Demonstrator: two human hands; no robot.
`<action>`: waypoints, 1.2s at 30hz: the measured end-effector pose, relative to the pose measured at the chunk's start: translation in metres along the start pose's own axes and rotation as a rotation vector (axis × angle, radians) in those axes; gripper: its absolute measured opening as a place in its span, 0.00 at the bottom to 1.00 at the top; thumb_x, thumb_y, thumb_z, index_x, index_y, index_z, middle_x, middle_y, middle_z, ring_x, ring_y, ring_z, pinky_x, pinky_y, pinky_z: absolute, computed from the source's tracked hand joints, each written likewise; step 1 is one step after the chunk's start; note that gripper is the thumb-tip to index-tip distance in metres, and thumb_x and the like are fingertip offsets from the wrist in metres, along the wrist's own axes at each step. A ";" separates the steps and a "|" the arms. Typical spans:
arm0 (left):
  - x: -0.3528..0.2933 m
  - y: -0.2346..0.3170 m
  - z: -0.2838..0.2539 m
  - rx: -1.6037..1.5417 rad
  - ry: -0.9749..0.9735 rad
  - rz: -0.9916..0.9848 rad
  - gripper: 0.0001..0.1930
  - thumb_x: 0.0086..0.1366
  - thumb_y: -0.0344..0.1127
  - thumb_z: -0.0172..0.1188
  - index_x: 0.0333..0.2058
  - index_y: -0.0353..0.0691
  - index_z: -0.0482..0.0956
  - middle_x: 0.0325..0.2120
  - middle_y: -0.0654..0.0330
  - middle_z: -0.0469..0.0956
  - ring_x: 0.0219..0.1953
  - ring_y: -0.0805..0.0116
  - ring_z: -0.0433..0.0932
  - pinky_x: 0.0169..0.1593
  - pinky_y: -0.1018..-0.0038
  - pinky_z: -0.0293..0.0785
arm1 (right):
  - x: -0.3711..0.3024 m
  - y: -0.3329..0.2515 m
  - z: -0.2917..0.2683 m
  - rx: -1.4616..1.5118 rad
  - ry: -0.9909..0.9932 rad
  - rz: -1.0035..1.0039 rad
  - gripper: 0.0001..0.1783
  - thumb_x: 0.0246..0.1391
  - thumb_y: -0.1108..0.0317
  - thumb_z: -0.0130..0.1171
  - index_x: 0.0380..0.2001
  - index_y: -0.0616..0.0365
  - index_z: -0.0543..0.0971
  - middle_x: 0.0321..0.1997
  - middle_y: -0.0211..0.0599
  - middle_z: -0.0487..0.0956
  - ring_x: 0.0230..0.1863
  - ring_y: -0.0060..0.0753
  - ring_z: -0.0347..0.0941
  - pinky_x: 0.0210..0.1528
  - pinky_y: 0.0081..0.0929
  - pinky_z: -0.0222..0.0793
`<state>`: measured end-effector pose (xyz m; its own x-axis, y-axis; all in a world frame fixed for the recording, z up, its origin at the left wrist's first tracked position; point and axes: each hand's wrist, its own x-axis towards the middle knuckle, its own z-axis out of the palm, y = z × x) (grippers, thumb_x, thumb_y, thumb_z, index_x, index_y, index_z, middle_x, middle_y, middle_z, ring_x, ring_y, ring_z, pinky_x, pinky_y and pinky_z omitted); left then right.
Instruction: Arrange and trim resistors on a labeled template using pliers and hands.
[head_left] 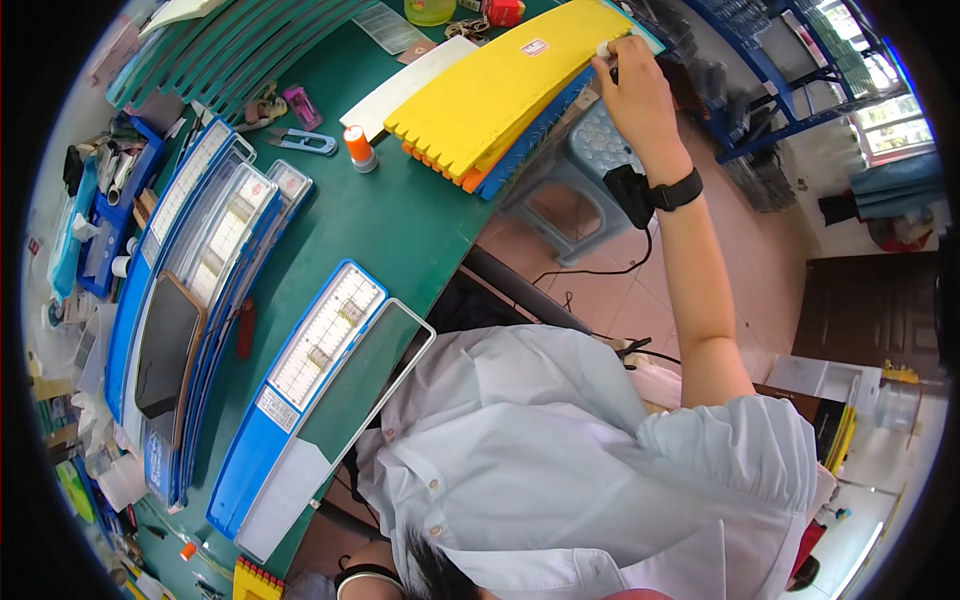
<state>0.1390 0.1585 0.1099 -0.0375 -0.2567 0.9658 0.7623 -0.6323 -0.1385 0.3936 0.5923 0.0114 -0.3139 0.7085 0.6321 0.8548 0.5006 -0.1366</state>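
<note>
My right hand, a black band on its wrist, is at the far right end of a stack of sheets. Its fingers are pinched around a small white-tipped piece, mostly hidden by them. Uppermost in the stack is a yellow sheet with a notched edge; orange and blue layers show beneath. At the table's near edge lies a blue case with a white scale panel and two coil springs. A clear cover extends along its right side. My left hand does not show.
Several similar blue cases are stacked at left, a dark phone on them. An orange-capped bottle, blue thread snips and green strips occupy the far side. Beyond the table edge stands a grey-blue stool.
</note>
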 end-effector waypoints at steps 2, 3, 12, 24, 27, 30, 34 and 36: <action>-0.009 -0.006 0.004 0.037 0.168 0.026 0.36 0.70 0.56 0.53 0.67 0.35 0.63 0.68 0.47 0.62 0.70 0.48 0.58 0.67 0.50 0.58 | 0.003 -0.005 0.000 -0.056 -0.011 0.000 0.13 0.60 0.64 0.63 0.42 0.61 0.77 0.47 0.43 0.75 0.46 0.53 0.78 0.45 0.44 0.76; -0.012 -0.008 0.006 0.037 0.275 0.041 0.36 0.71 0.56 0.52 0.67 0.35 0.63 0.68 0.49 0.63 0.69 0.50 0.59 0.66 0.51 0.60 | 0.006 -0.009 -0.004 -0.115 -0.054 -0.020 0.12 0.59 0.64 0.62 0.41 0.60 0.77 0.46 0.42 0.75 0.46 0.51 0.78 0.45 0.43 0.76; -0.038 -0.032 0.019 -0.154 0.184 -0.415 0.21 0.69 0.49 0.58 0.55 0.47 0.74 0.56 0.64 0.73 0.56 0.62 0.70 0.61 0.57 0.61 | 0.013 -0.011 -0.018 -0.204 -0.031 -0.306 0.10 0.53 0.67 0.59 0.38 0.58 0.77 0.42 0.36 0.78 0.48 0.42 0.77 0.43 0.37 0.77; -0.030 0.024 0.111 -1.754 0.608 -1.338 0.57 0.64 0.82 0.25 0.43 0.23 0.77 0.47 0.42 0.68 0.44 0.53 0.74 0.51 0.59 0.69 | 0.020 0.000 0.009 0.014 0.050 -0.159 0.10 0.60 0.66 0.58 0.39 0.61 0.80 0.43 0.45 0.82 0.44 0.51 0.80 0.45 0.38 0.75; -0.061 -0.010 0.113 -1.816 0.297 -0.993 0.54 0.66 0.79 0.25 0.43 0.25 0.77 0.47 0.41 0.67 0.46 0.54 0.73 0.50 0.61 0.69 | 0.025 0.005 0.010 0.189 0.042 -0.056 0.11 0.61 0.65 0.58 0.40 0.61 0.81 0.41 0.49 0.83 0.45 0.50 0.81 0.46 0.35 0.75; -0.052 -0.007 0.117 -1.745 0.458 -1.052 0.51 0.68 0.77 0.26 0.43 0.25 0.76 0.48 0.41 0.67 0.46 0.53 0.73 0.49 0.61 0.70 | 0.029 -0.009 -0.035 0.119 0.139 -0.008 0.12 0.64 0.62 0.59 0.41 0.60 0.83 0.40 0.47 0.84 0.44 0.43 0.82 0.49 0.31 0.73; -0.058 0.008 0.134 -1.667 0.554 -0.838 0.50 0.69 0.76 0.27 0.44 0.26 0.76 0.50 0.40 0.67 0.47 0.53 0.74 0.50 0.60 0.70 | 0.031 -0.040 -0.119 0.835 0.191 0.125 0.09 0.68 0.70 0.55 0.41 0.61 0.83 0.44 0.38 0.83 0.26 0.13 0.63 0.25 0.12 0.57; -0.055 -0.008 0.118 -1.850 0.405 -1.042 0.49 0.68 0.76 0.31 0.44 0.25 0.76 0.52 0.39 0.66 0.49 0.51 0.72 0.53 0.54 0.68 | 0.017 -0.062 -0.162 0.900 0.158 -0.082 0.09 0.66 0.78 0.52 0.44 0.63 0.81 0.48 0.44 0.82 0.28 0.16 0.66 0.24 0.13 0.57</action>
<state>0.2113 0.2634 0.0838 -0.2031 0.6171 0.7602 -0.9387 -0.3435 0.0281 0.4016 0.4931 0.1541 -0.2423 0.6108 0.7538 0.1669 0.7916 -0.5878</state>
